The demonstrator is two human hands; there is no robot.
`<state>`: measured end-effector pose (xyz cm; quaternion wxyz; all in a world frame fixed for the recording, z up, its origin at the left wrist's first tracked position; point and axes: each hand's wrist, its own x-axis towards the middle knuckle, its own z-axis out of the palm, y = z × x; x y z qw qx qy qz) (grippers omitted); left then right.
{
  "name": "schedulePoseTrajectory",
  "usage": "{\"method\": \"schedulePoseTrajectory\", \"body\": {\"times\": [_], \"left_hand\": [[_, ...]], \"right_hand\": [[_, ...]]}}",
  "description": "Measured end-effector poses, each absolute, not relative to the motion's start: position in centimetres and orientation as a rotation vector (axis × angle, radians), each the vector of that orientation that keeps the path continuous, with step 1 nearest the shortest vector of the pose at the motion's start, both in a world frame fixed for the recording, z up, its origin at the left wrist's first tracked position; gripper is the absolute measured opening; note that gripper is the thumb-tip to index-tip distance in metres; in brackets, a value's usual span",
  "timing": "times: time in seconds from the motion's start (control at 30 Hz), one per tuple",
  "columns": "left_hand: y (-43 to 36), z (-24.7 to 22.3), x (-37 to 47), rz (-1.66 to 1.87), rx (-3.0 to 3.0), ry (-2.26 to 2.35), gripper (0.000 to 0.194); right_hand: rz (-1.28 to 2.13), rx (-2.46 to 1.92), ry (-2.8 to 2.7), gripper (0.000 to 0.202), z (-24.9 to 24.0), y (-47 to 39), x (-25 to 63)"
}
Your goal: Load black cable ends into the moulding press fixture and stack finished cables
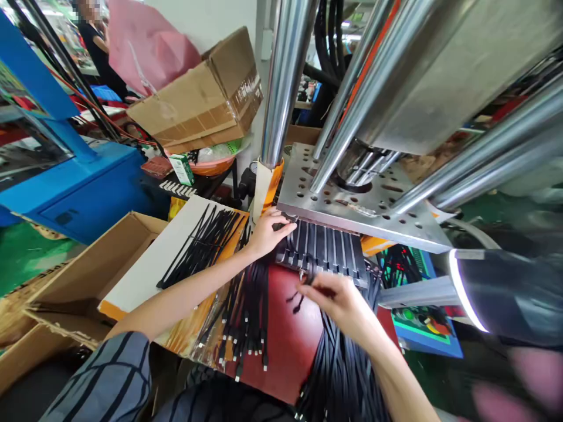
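Observation:
My left hand (268, 232) is at the left edge of a slotted black mould (328, 249), below a thick steel plate. Its thumb and fingers are pinched together at a small dark piece that I cannot make out. At the mould's front edge my right hand (336, 293) pinches a thin black cable; short dark ends (297, 303) hang beside its fingertips. Black cables (246, 316) with metal-tipped plugs hang over the table's left part. A thicker bunch of black cables (338, 363) runs down beneath my right forearm. The red tabletop (292, 334) shows between the bunches.
The press's drilled steel plate (299, 193) and its posts (288, 76) stand over the mould. A white board (145, 264) bears more black cables at left, beside an open cardboard box (101, 264). A black lamp-like cylinder (505, 293) juts in at right. Another person stands far back left.

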<state>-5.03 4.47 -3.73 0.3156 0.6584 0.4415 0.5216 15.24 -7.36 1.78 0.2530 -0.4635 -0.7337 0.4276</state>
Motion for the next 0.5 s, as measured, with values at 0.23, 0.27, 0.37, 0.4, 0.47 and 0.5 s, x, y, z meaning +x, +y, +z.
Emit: {"method": "schedulePoseTrajectory", "body": {"times": [0.23, 0.27, 0.37, 0.4, 0.47, 0.5], "left_hand": [[2.4, -3.7, -7.1, 1.395, 1.943, 1.109, 0.032], [1.5, -3.7, -7.9, 1.374, 2.123, 1.036, 0.033], [-0.2, -4.2, -9.8, 1.203, 2.648, 0.708, 0.037], [-0.4, -4.4, -10.1, 1.141, 2.757, 0.633, 0.039], [-0.3, -4.9, -10.5, 1.059, 2.889, 0.596, 0.042], [-0.2, -5.0, -10.5, 1.030, 2.936, 0.604, 0.043]], "right_hand": [[1.067, -1.293, -1.956, 0.055, 0.9, 2.3, 13.6], [1.068, -1.290, -1.966, 0.055, 0.7, 2.8, 13.5], [1.049, -1.287, -1.995, 0.051, 0.2, 3.7, 13.6], [1.028, -1.285, -2.004, 0.049, 0.1, 3.8, 13.5], [0.964, -1.278, -2.019, 0.045, -0.3, 4.1, 13.4], [0.928, -1.272, -2.024, 0.042, -0.5, 4.1, 13.4]]}}
